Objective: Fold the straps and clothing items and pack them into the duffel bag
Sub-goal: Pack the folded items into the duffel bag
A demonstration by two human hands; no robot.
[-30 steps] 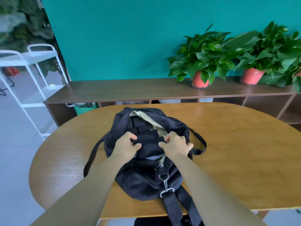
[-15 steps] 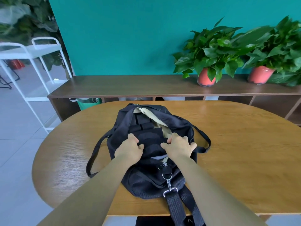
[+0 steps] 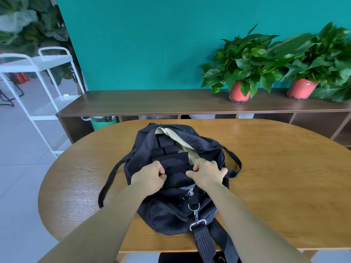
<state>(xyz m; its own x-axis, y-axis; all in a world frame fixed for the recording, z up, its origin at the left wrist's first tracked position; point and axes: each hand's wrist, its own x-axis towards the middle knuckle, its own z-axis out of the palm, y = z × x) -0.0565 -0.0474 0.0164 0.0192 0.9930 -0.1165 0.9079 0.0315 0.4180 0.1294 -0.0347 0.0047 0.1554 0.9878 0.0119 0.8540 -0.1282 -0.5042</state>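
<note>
Black duffel bag [image 3: 171,211] lies at the middle of the wooden tabletop [image 3: 275,177], long axis running near to far, zip opening wide and facing up. Beige lining [image 3: 183,148] shows along the right inner wall.

Your left hand [image 3: 150,177] sits at the left side of the opening, thumb and curled fingers pinching the left edge of a folded black cloth [image 3: 174,165] that lies in the mouth of the bag. Your right hand [image 3: 207,172] is at the right side, fingers curled down over the right edge of the same cloth, thumb pointing inward. Whether that hand also catches the bag's rim, you cannot tell from here.

Farther inside the bag, past the cloth, several black rolled pieces [image 3: 166,144] are packed side by side against the left wall.

Bag fittings: a metal ring and clip [image 3: 196,215] at the near end, joined to a wide black shoulder strap [image 3: 206,242] that runs off the near edge of the tabletop. One carry handle [image 3: 108,182] loops out on the left, flat on the wood; the other [image 3: 234,161] arcs out on the right, just beside your right hand.

Beyond the tabletop: a long dark wooden sideboard [image 3: 152,103] against a teal wall [image 3: 152,44], with two potted plants [image 3: 245,67] in red pots on its right half. A white wire cart [image 3: 38,73] stands far left on the tiled floor.
</note>
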